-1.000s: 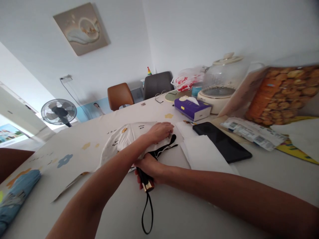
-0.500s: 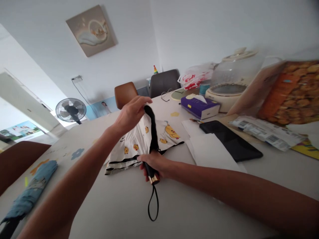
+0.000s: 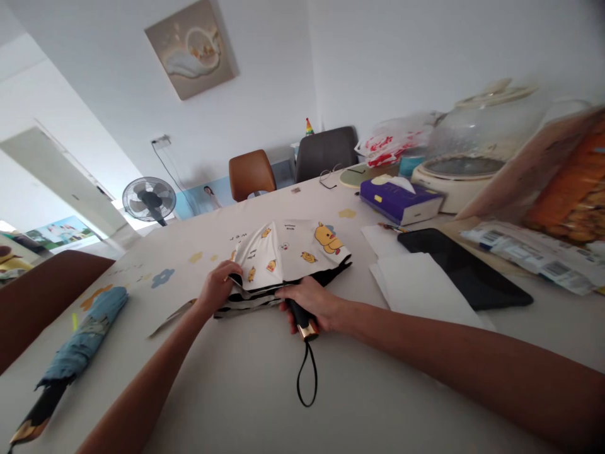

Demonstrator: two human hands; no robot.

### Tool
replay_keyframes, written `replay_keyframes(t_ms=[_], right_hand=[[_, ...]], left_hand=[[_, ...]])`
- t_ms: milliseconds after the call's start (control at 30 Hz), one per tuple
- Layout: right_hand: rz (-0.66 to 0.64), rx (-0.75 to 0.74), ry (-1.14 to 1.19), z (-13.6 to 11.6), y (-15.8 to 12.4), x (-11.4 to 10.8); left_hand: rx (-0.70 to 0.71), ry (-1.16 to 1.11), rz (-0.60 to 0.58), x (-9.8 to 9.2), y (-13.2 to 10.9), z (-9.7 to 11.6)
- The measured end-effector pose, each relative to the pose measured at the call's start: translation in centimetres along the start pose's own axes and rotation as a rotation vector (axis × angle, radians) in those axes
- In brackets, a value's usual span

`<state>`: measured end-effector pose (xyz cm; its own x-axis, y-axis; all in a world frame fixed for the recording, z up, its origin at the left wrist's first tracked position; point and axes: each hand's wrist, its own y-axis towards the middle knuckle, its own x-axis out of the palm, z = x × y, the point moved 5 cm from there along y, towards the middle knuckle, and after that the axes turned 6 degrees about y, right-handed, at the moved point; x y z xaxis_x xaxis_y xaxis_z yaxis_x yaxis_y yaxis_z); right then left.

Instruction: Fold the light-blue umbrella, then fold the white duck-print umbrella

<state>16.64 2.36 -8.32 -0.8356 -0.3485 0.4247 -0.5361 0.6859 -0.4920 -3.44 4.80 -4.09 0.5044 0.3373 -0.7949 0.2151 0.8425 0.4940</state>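
The fingers of the right hand (image 3: 309,302) are curled shut around the black handle (image 3: 301,317) of a folding umbrella (image 3: 288,249), just above its gold end cap (image 3: 309,332). The left hand (image 3: 218,291) is closed on the gathered folds at the umbrella's left edge, with the thumb laid on top, while its fingertips are tucked under and cannot be seen. The umbrella is laid flat near the middle of the table (image 3: 246,403), its handle turned towards the person. A broad stretch of bare tabletop is left in front of it, crossed only by the black wrist strap (image 3: 307,381), which lies in a loop from the cap. On the right, white paper sheets (image 3: 416,290) are found just beside the canopy, with a black tablet (image 3: 466,277) against their far side and a purple tissue box (image 3: 399,200) further back. On the left, a blue umbrella (image 3: 80,343) is set well apart, near the table's edge. The canopy is collapsed and fanned away from the person; it is white, printed with yellow ducks and small black lettering, and black-and-white striped edges are shown where the folds are bunched
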Motion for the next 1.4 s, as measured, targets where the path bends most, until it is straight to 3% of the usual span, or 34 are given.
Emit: replay_keyframes(t_ms=[133, 233, 300, 333, 433, 500, 600, 700, 800, 933, 1100, 1400], right_hand=[[0.006, -0.002, -0.015, -0.1, -0.1, 0.1], [0.028, 0.004, -0.045, -0.2, -0.3, 0.2], [0.036, -0.014, -0.057, -0.3, -0.3, 0.3], [0.040, -0.026, -0.061, -0.3, -0.3, 0.3], [0.049, -0.055, -0.068, -0.4, -0.3, 0.4], [0.052, -0.070, -0.074, -0.4, -0.3, 0.4], [0.054, -0.064, -0.074, -0.4, -0.4, 0.5], [0.040, -0.020, -0.099, -0.3, -0.4, 0.5], [0.002, -0.015, -0.130, -0.4, -0.5, 0.5], [-0.042, 0.042, -0.140, -0.4, -0.9, 0.4], [-0.148, 0.153, 0.058, -0.3, -0.7, 0.1], [-0.141, 0.103, -0.010, -0.3, 0.0, 0.0]], left_hand=[[0.058, 0.060, -0.144, 1.2, -0.1, 0.2], [0.067, 0.110, 0.011, -0.7, 0.9, 1.9], [0.104, 0.085, 0.153, -2.0, 1.6, 4.3], [0.147, 0.069, 0.154, -2.1, 2.1, 5.7], [0.274, 0.099, 0.030, -0.3, 3.3, 9.5], [0.279, 0.136, -0.073, 1.6, 4.0, 10.6], [0.229, 0.155, -0.218, 4.6, 4.2, 10.0], [0.179, 0.139, -0.222, 6.1, 3.7, 8.6], [0.140, 0.104, -0.159, 6.4, 3.1, 7.9], [0.127, 0.092, -0.157, 6.7, 2.9, 7.8], [0.134, 0.076, -0.152, 6.8, 2.7, 7.6], [0.068, 0.051, -0.168, 6.8, 2.9, 6.9]])
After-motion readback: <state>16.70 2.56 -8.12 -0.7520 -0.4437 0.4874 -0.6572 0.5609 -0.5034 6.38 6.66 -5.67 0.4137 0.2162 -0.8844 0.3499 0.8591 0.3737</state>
